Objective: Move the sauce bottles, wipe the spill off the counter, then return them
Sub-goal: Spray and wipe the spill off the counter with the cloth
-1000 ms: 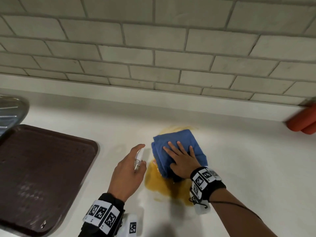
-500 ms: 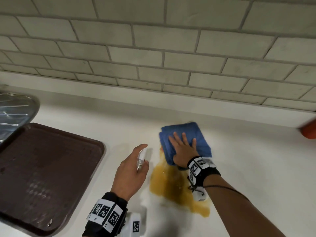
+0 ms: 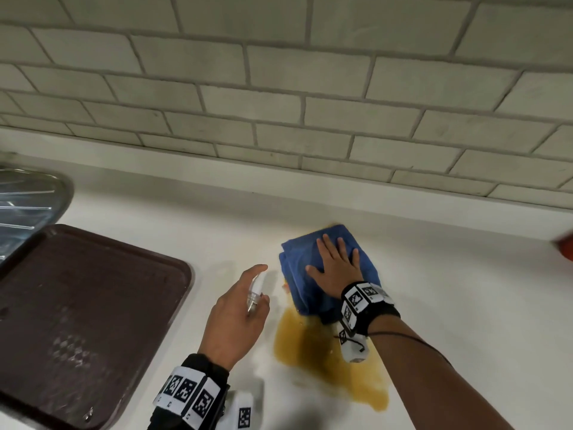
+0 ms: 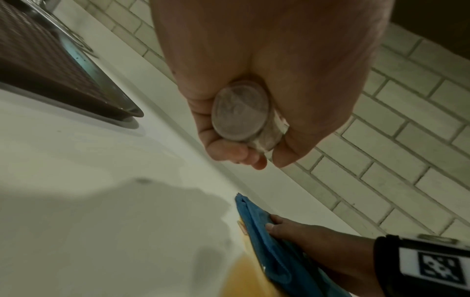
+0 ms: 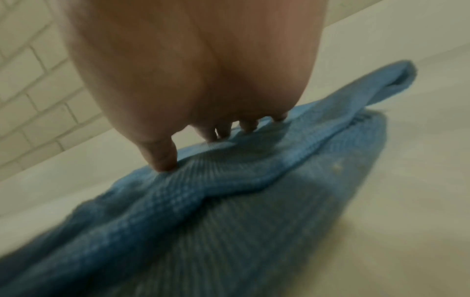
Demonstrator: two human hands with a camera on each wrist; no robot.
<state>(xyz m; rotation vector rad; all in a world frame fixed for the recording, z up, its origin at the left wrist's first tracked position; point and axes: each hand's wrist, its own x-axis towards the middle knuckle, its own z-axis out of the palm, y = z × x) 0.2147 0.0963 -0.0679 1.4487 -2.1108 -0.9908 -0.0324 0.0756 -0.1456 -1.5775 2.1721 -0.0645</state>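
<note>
A folded blue cloth (image 3: 297,268) lies on the white counter (image 3: 449,293) at the far end of a yellow-brown spill (image 3: 325,364). My right hand (image 3: 336,266) presses flat on the cloth with fingers spread; the right wrist view shows the fingertips (image 5: 162,158) on the blue cloth (image 5: 229,201). My left hand (image 3: 238,308) hovers left of the spill and grips a small clear spray bottle (image 3: 255,291). In the left wrist view its round base (image 4: 240,110) shows between the curled fingers. A red sauce bottle (image 3: 566,248) barely shows at the right edge.
A dark brown tray (image 3: 80,305) lies on the counter at the left, with a steel sink drainer (image 3: 24,206) behind it. A tiled wall (image 3: 279,103) rises along the counter's back edge. Bare white counter stretches right of the spill.
My right hand has pushed the cloth away toward the wall, and more of the spill shows on the near side. The left hand still grips the spray bottle in about the same place.
</note>
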